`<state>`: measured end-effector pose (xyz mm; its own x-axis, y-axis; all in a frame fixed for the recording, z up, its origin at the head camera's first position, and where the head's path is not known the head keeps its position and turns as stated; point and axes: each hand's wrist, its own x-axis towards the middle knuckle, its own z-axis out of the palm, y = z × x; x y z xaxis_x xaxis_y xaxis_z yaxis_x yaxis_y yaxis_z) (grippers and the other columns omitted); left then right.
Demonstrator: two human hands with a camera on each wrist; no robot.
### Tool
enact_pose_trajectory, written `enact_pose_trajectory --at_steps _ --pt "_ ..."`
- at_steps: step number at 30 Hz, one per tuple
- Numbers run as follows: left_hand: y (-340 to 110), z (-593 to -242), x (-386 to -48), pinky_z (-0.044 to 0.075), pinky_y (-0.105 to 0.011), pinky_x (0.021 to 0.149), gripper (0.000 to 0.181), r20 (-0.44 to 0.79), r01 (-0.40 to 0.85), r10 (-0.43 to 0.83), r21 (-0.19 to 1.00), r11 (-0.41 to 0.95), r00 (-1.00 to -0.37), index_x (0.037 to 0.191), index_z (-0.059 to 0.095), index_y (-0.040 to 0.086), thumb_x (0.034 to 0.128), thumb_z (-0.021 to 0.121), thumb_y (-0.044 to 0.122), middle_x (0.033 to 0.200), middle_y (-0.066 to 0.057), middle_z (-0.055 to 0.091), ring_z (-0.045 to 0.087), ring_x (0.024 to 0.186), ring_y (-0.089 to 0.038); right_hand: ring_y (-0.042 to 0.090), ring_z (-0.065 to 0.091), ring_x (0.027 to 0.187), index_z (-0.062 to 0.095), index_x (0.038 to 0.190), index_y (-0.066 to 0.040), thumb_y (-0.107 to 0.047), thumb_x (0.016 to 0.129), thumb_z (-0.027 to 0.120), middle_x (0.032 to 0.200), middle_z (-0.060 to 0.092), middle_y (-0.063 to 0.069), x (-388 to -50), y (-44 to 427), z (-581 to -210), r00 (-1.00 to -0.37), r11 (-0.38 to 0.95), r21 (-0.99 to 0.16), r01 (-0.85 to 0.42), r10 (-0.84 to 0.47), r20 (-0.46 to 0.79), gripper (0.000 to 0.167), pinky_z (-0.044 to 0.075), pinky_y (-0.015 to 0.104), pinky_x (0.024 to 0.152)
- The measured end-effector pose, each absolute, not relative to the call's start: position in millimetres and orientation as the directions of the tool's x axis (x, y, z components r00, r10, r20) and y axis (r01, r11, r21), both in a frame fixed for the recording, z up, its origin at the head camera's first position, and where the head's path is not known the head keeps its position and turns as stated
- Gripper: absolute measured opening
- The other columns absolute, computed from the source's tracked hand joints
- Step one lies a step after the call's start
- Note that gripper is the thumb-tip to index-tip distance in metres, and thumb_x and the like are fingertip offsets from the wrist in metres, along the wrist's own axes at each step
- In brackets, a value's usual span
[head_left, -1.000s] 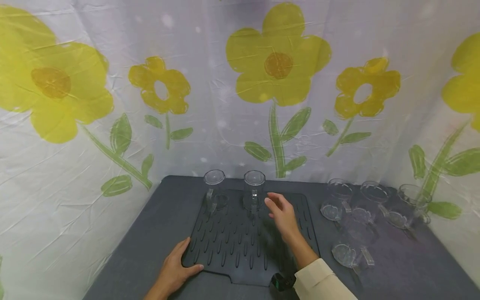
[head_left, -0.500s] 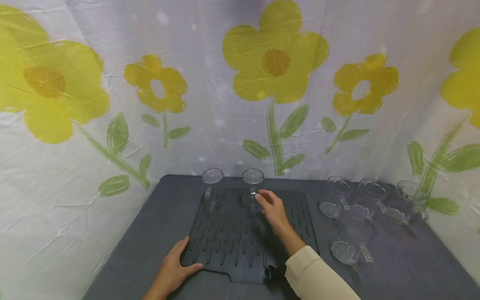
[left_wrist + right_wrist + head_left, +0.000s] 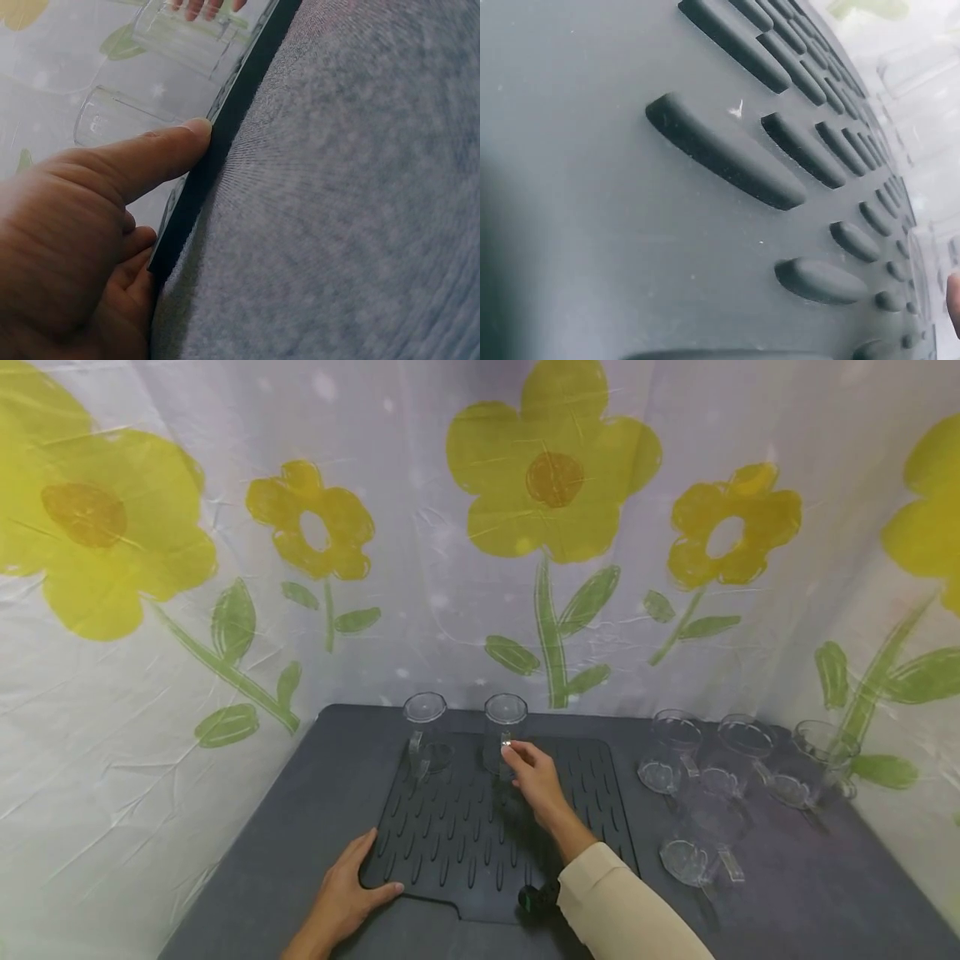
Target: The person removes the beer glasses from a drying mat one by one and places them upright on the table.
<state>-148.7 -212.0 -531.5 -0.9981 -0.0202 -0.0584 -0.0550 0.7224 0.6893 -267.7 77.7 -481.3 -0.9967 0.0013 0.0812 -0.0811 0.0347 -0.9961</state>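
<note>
Two clear glass mugs stand on the black ridged drying mat (image 3: pixel 465 893), near its back edge; they appear upside down. My right hand (image 3: pixel 536 781) pinches the handle of the right-hand mug (image 3: pixel 504 714) between thumb and fingers. The left-hand mug (image 3: pixel 425 718) stands apart, its handle towards the front left. At the mat's front left corner, my left hand (image 3: pixel 345 889) touches the edges with an extended thumb and fingers. The left wrist view shows its thumb (image 3: pixel 169 154) against the mat's edge. Only a fingertip (image 3: pixel 954 300) of the right hand shows in the right wrist view.
Several clear glass mugs stand on the grey table at the right: a back row with a left mug (image 3: pixel 671 752), a middle mug (image 3: pixel 742 743) and a right mug (image 3: pixel 821 756), and a nearer mug (image 3: pixel 690 860). A flowered curtain (image 3: pixel 435 593) hangs behind the table.
My right hand has moved left to the right-hand mug on the mat and now pinches its handle. The left hand stays at the mat's corner.
</note>
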Motion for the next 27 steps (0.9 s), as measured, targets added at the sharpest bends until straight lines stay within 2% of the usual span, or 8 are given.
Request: enact_pose_trajectory --at_steps 7,11,22,27 --pt "-212 -531 -148 0.035 -0.062 0.100 0.106 -0.041 -0.032 -0.005 0.691 0.722 -0.999 0.147 0.035 -0.003 0.0682 0.086 0.046 0.144 -0.026 0.038 0.035 0.130 -0.047 0.038 0.054 0.111 0.062 0.118 0.006 -0.026 0.098 0.060 0.113 0.064 0.019 -272 73 -486 -1.000 -0.063 -0.998 0.009 -0.023 -0.008 0.038 0.049 0.057 0.087" --pt "-212 -531 -148 0.035 -0.062 0.099 0.106 -0.042 -0.030 -0.002 0.693 0.720 -0.999 0.147 0.035 -0.003 0.0684 0.085 0.046 0.144 -0.026 0.038 0.035 0.130 -0.047 0.039 0.056 0.110 0.062 0.115 0.009 -0.023 0.100 0.057 0.107 0.066 0.019 -274 72 -490 -0.998 -0.115 -0.993 0.008 -0.062 -0.001 0.035 0.048 0.060 0.088" --pt "-212 -531 -147 0.035 -0.062 0.099 0.106 -0.046 -0.034 -0.002 0.707 0.706 -0.999 0.148 0.034 -0.002 0.0684 0.085 0.046 0.145 -0.027 0.036 0.035 0.130 -0.048 0.028 0.065 0.093 0.064 0.106 0.009 -0.013 0.100 0.055 0.094 0.069 0.012 -275 68 -497 -0.999 -0.075 -0.996 -0.045 -0.009 0.046 0.024 0.052 0.053 0.084" --pt "-212 -531 -148 0.035 -0.062 0.099 0.107 -0.047 -0.042 -0.012 0.705 0.708 -0.999 0.147 0.035 -0.002 0.0672 0.086 0.046 0.145 -0.026 0.037 0.035 0.130 -0.047 0.024 0.066 0.084 0.063 0.101 0.009 -0.009 0.099 0.055 0.087 0.067 0.011 -272 68 -496 -0.997 -0.119 -0.990 -0.079 0.004 0.079 0.020 0.053 0.053 0.082"
